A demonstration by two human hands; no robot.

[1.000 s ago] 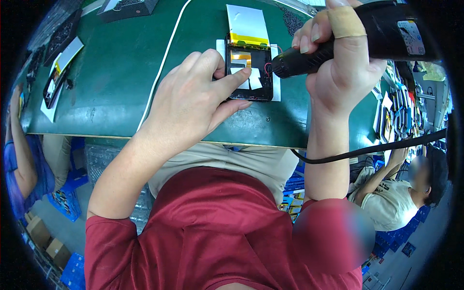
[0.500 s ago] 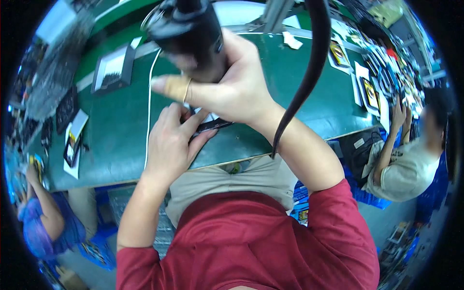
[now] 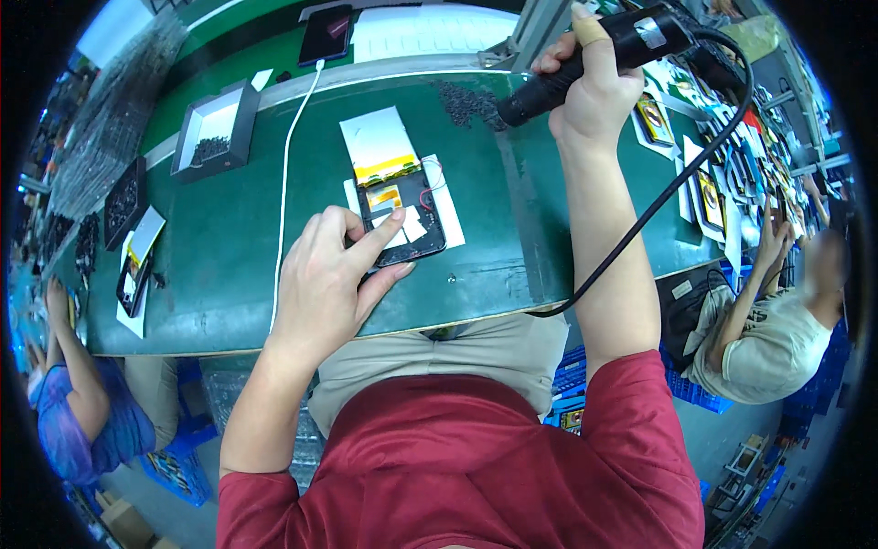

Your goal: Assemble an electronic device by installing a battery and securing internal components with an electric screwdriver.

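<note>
My right hand point(image 3: 599, 91) is wrapped around a black corded electric screwdriver point(image 3: 631, 41), raised to the right. The tool's working end points down-left at a loose pile of tiny dark screws point(image 3: 468, 102) on the green table. My left hand point(image 3: 325, 274) grips the near left corner of an opened phone point(image 3: 425, 240), index finger on a white patch inside it and thumb at the near edge. From the phone's far side a silver battery point(image 3: 380, 137) with a yellow strip lies folded out. A white sheet point(image 3: 445, 206) shows under the phone, and thin red wires stand out at its right.
A dark box point(image 3: 240, 137) with small dark parts stands at the left. A white cable point(image 3: 288, 174) runs across the table to a phone point(image 3: 326, 37) at the back. More opened phones point(image 3: 709, 201) lie at the right, where a person point(image 3: 768, 339) works; another person point(image 3: 91, 412) sits left.
My right hand has carried the screwdriver from above the opened phone, up and to the right, over to the screw pile. My left hand stays at the phone, now uncovered.
</note>
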